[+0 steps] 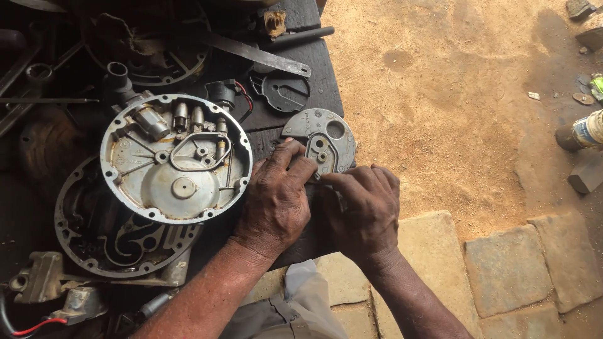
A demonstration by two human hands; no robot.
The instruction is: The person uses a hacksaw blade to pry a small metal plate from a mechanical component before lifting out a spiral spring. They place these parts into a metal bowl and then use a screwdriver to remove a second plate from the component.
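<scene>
A flat grey metal plate [321, 135] with holes and a raised lever lies at the right edge of the dark workbench [317, 59]. My left hand [276, 201] rests on the bench with its fingertips pressing the plate's lower left edge. My right hand [363, 210] sits beside it with fingers curled at the plate's lower edge; whether they pinch a small part is hidden. Left of my hands lies a round silver housing cover [176, 160] with small cylinders inside, on top of a darker round casing [107, 232].
A dark round plate [284, 91], a long flat metal bar [260, 55], a ring spanner [38, 72] and other greasy parts crowd the bench. Sandy ground and stone slabs [509, 270] lie to the right, with a bottle [581, 132] at the far right.
</scene>
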